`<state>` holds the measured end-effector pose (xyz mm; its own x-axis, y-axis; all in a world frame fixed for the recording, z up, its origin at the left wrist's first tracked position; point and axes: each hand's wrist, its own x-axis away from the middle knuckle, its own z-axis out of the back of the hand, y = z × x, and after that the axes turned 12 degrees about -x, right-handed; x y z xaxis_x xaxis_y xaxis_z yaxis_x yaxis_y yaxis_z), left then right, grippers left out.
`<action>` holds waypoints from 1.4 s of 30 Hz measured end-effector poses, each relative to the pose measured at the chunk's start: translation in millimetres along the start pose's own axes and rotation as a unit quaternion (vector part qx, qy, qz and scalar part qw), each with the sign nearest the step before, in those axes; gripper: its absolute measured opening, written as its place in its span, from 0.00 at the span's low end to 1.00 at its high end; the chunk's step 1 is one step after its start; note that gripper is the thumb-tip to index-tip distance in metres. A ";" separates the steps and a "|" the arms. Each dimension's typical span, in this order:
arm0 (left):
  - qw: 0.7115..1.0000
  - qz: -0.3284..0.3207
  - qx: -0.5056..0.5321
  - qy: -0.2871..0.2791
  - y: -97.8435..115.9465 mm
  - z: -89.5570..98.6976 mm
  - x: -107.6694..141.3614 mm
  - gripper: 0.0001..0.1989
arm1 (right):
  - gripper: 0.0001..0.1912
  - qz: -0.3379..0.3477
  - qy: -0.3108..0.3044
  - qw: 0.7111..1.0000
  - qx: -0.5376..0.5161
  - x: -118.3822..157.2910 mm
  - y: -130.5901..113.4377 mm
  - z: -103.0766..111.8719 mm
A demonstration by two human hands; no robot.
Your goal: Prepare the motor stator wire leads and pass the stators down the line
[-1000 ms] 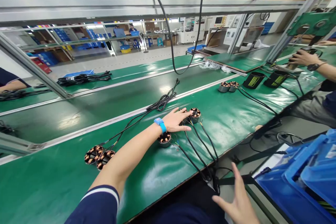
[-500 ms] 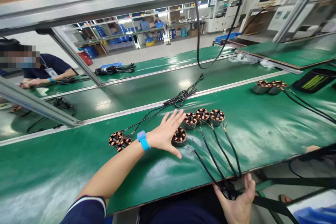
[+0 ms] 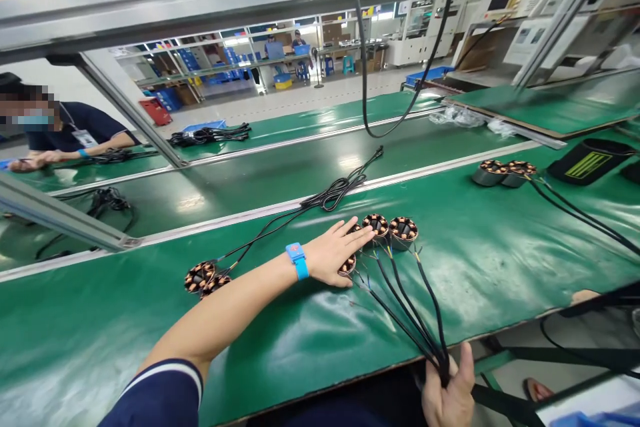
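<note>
Several copper-wound motor stators stand grouped on the green table, including one stator [image 3: 403, 233] at the group's right end. My left hand [image 3: 334, 255], with a blue band at the wrist, lies across the left ones, fingers stretched out and touching them; it partly hides two. Black cables [image 3: 431, 300] run from the stators down to the table's front edge. There my right hand [image 3: 449, 390] is closed around the gathered cables, its thumb pointing up. To the left, two more stators [image 3: 200, 277] sit partly behind my left forearm.
A looped black cable [image 3: 340, 195] lies by the metal rail. Two stators [image 3: 487, 173] and a black pouch-like item [image 3: 593, 161] are at the right. Another cable [image 3: 364, 80] hangs from the overhead frame. Across the bench, a person [image 3: 75, 123] handles cables.
My left hand has moved right and come down over the left stators. The cables are drawn closer together at my right hand, whose fingers have closed around them.
</note>
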<state>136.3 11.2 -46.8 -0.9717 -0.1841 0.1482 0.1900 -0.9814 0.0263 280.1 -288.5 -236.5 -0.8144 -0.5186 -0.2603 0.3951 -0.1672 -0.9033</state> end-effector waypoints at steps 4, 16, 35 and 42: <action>1.000 0.012 0.015 0.013 7.6 -0.8 -27.3 0.64 | 0.41 -0.068 0.049 0.996 0.033 -42.0 -16.3 20.4; 0.999 0.034 -0.014 0.020 20.3 20.0 -196.1 0.64 | 0.37 -0.187 0.017 0.954 0.232 -209.2 -42.3 101.4; 0.992 -0.015 0.119 0.039 68.1 8.6 -354.4 0.50 | 0.33 -0.084 0.032 0.919 0.383 -356.8 -64.5 120.6; 0.989 0.058 0.128 0.034 61.4 9.1 -366.2 0.53 | 0.30 -0.014 -0.016 0.907 0.420 -347.1 -20.2 98.7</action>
<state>505.1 18.8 -90.4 -0.9466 -0.3071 0.0986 0.3224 -0.9091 0.2638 596.7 -187.9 -94.3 -0.8215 -0.5260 -0.2199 0.5701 -0.7536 -0.3272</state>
